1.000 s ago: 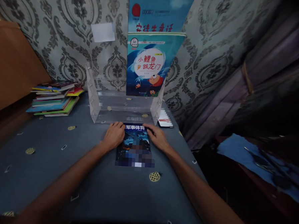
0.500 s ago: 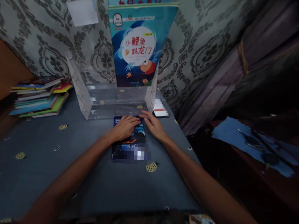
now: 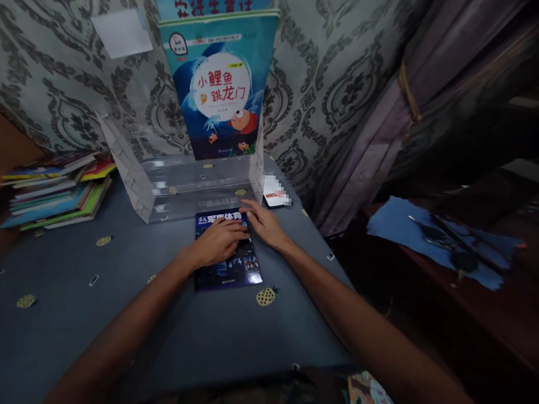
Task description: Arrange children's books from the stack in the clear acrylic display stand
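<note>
A dark blue book (image 3: pixel 227 272) with white title characters lies flat on the table in front of a clear acrylic rack. Across its upper middle rests my left hand (image 3: pixel 220 241), fingers stretched out and covering part of the cover. My right hand (image 3: pixel 265 224) is at the book's upper right corner, its fingers extended and the fingertips close to the top edge. Neither hand grips anything. In the clear rack (image 3: pixel 137 186) stand upright picture books; the front one is a blue-green fish book (image 3: pixel 223 91).
A stack of books (image 3: pixel 62 185) sits at the table's left. Behind the right hand is a small white item (image 3: pixel 275 193), partly blurred. Off the table's right edge, a blue cloth (image 3: pixel 395 217) carries dark tools. A purple curtain (image 3: pixel 371 153) hangs at the right.
The view has turned right, so the scene appears further left. My left hand has slid down the cover a little, baring more of the title. The right hand stays by the corner.
</note>
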### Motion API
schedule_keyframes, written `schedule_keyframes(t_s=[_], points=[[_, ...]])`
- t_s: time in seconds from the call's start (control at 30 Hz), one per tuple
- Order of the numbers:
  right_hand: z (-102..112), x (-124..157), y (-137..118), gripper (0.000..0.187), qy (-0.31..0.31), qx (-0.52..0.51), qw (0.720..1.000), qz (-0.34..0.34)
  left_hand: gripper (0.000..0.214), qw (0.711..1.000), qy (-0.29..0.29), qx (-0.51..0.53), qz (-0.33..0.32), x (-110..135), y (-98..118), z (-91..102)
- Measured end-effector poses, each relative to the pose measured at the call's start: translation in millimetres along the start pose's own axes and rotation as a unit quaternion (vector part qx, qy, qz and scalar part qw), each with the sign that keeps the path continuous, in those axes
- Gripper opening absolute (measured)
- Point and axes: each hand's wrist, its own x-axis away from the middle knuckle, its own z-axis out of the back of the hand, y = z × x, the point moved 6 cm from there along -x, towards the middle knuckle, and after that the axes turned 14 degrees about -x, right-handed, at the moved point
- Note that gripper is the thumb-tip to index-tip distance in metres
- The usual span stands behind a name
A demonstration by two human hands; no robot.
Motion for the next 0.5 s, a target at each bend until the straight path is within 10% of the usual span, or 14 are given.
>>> schedule_keyframes(t_s=[0.5], points=[[-3.4,-3.2,-5.5,0.038,-0.004,0.03,1.0,0.002,0.04,1.0,-0.024,0.007,-0.007,24.3,35.1,17.9]])
